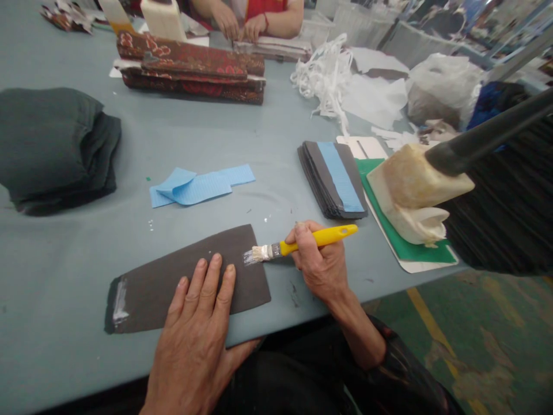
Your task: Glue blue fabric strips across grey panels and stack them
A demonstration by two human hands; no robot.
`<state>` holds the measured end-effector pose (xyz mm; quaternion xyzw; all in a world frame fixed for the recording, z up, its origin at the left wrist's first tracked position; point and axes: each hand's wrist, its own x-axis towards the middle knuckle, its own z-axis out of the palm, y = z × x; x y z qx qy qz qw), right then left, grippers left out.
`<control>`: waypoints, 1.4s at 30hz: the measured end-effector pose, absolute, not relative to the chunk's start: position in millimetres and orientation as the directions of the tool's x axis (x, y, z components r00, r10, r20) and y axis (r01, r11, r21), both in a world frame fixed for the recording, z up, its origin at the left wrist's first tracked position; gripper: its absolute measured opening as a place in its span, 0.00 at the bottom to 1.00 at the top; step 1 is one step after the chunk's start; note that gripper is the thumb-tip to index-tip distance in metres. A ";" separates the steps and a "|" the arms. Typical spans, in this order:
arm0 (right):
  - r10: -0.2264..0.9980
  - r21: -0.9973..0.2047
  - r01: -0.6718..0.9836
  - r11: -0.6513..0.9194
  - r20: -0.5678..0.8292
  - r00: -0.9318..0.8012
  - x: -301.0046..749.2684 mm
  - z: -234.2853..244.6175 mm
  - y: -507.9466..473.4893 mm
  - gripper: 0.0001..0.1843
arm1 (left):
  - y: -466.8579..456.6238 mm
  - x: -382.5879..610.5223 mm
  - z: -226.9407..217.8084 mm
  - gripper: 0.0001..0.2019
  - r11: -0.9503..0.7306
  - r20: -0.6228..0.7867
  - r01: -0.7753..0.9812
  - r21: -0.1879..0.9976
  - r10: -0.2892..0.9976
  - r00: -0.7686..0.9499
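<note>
Brushing what looks like glue: one yellow brush (pixel 302 243) grasped in the right hand (pixel 322 265), bristles at the right edge of one dark sheet (pixel 173 276), lower centre on the table (pixel 52 253). Left hand (pixel 194 340) lies flat, fingers spread, pinning the sheet, gripping nothing. Next stroke needs firm pinning. Beyond: one stack of dark pieces (pixel 315 184) centre right, two or three blue strips (pixel 201 185) centre, two co-worker hands (pixel 239 24) top.
</note>
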<state>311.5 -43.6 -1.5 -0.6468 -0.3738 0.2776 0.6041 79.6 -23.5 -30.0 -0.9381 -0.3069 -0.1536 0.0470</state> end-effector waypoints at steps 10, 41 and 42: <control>0.833 -0.992 0.126 0.019 0.086 0.546 308.5 -2.0 -42.3 0.25 | -19.2 76.3 -33.4 0.40 -0.819 0.346 0.572 -0.044 0.525 0.778; 0.788 -0.348 0.875 0.336 0.613 -0.059 254.4 -20.5 -90.9 0.18 | 45.3 37.3 -2.1 0.35 -0.686 0.008 0.727 0.010 0.728 0.686; 0.789 -0.358 0.872 0.334 0.612 -0.051 254.2 -21.2 -91.2 0.17 | 59.1 33.9 -0.6 0.36 -0.668 -0.042 0.743 -0.035 0.744 0.667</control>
